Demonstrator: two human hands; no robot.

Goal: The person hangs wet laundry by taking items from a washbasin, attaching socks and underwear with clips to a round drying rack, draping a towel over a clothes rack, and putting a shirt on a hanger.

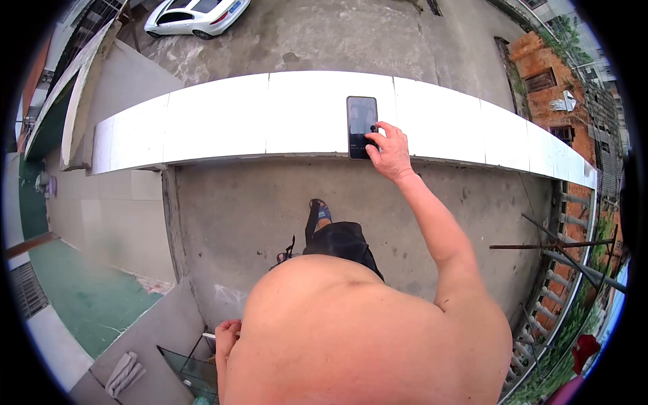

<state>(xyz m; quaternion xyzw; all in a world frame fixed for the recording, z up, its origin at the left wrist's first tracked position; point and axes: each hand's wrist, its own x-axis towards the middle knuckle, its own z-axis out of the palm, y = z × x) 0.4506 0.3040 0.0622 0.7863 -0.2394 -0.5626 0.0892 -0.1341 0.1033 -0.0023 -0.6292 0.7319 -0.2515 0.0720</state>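
A dark smartphone [362, 111] lies on the white tiled ledge in front of me, its screen facing up. My right hand [391, 152] reaches over the phone's lower right part. Its thumb and fingers are bent and apart, with the fingertips at the screen; small dark spots show there, which may be reflections. Low on the left, my left hand [228, 334] is beside my bare torso with its fingers curled. A thin pale thing [208, 335] shows at its fingertips, too small to name.
The tiled ledge [216, 121] tops a low wall ahead. Below it is a yard with a white car [196, 17]. A metal pole [547, 244] and a balustrade [550, 293] stand right. A glass-sided box [196, 371] and a grey cloth [125, 373] are at lower left.
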